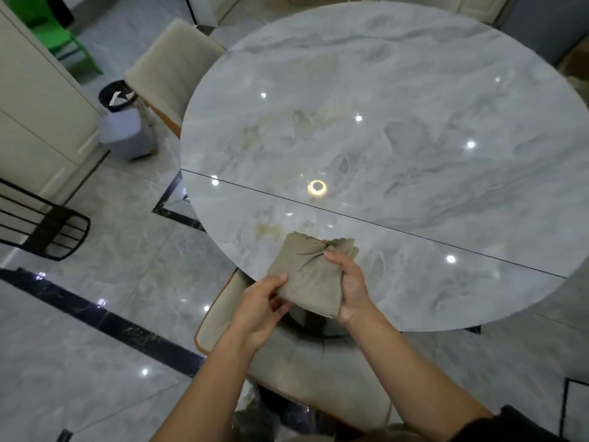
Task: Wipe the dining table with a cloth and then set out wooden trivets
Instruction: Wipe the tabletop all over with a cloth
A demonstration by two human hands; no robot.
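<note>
Cloth (310, 275), gripped between left hand (259, 309), right hand (350, 288)

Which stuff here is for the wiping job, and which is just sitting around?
For the job: cloth, gripped by left hand and right hand; dining table.
Just there: near chair, far chair, bin, green seat.

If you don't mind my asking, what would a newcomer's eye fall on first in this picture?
The round marble table fills the upper right, glossy with lamp reflections and crossed by a thin dark seam. Over its near edge, the left hand and right hand both grip a folded tan cloth. A grey bin stands at left, beside a cream chair.
</note>
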